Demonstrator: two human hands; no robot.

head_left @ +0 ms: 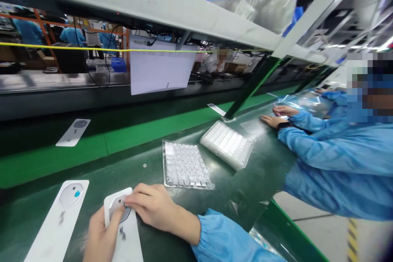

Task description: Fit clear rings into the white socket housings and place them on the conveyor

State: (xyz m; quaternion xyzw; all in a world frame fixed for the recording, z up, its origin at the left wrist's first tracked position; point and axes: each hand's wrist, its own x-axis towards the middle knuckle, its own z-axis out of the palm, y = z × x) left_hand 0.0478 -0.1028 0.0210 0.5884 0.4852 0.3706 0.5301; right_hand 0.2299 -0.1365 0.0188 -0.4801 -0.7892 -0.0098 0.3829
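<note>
The left hand (101,235) holds a white panel (124,229) from its near left edge, fingers curled around the side and the thumb lying up toward the round grey recess at the panel's top. The right hand (153,206) comes in from the other side with its fingers bent, fingertips pressed on that same recess, so both hands are closed on the one piece, which lies low on the dark green counter (215,196). Just left of the left hand lies a second white panel (59,223), flat on the counter, with a round recess and a small blue spot in it (handwritten marks show lower on both panels). Beyond the right hand, a little to its right, sits a clear tray of small parts (186,166), and further out past that a white tray (227,144), tilted slightly to the first. Far ahead of the left hand a third white panel (73,132) rests on the green conveyor belt (138,131). Well off to the right of the right hand, a co-worker in a blue sleeve (322,147) rests both hands on the counter by some clear plastic film (302,102). A blank white sheet (161,65) hangs from the shelf above the belt.
</note>
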